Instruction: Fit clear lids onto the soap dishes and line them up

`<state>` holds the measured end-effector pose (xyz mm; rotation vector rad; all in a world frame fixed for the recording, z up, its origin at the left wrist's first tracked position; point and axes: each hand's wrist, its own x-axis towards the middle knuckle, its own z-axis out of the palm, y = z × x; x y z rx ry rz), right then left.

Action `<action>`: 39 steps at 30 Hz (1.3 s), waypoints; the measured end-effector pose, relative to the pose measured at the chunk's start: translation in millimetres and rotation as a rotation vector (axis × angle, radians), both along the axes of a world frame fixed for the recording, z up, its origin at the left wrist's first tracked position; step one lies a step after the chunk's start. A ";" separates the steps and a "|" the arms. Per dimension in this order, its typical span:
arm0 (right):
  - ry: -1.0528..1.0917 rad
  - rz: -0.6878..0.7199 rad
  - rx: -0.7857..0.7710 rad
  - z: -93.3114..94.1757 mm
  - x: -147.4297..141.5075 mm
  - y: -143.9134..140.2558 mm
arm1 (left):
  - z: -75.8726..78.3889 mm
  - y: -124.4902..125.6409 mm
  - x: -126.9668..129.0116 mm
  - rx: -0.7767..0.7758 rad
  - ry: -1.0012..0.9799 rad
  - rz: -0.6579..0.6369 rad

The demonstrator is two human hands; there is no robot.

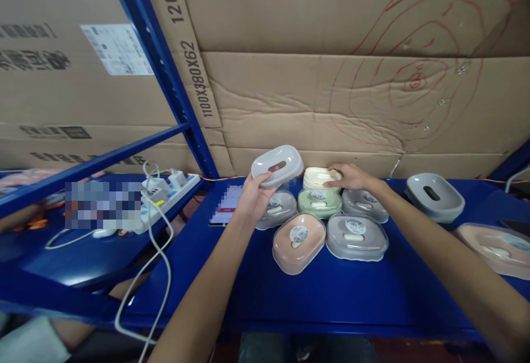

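Observation:
My left hand (254, 197) grips a light grey oval plastic box (281, 163) with a long slot in its top, tilted and held above the table. At the back of the group, my right hand (348, 176) closes its fingers on the right end of a cream oval box (317, 174). In front of that stands a green box (319, 203) with a round label. Grey boxes (281, 209) (364, 203) flank the green one, the left partly behind my left hand. Nearer me are a pink box (298, 244) and another grey box (356, 237), both under clear covers.
A slotted grey box (434, 197) and a covered pink box (497, 250) stand to the right on the blue table (298, 302). A phone (223, 206), a power strip (171, 200) and white cables lie left. Cardboard (290, 103) walls the back; another person's arm shows lower left.

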<state>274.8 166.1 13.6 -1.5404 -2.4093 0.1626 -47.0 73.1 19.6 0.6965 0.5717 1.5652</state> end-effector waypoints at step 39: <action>1.426 -0.029 -0.228 -6.4 -56.4 -157.9 | -12.6 -42.1 50.7 0.218 0.477 -0.099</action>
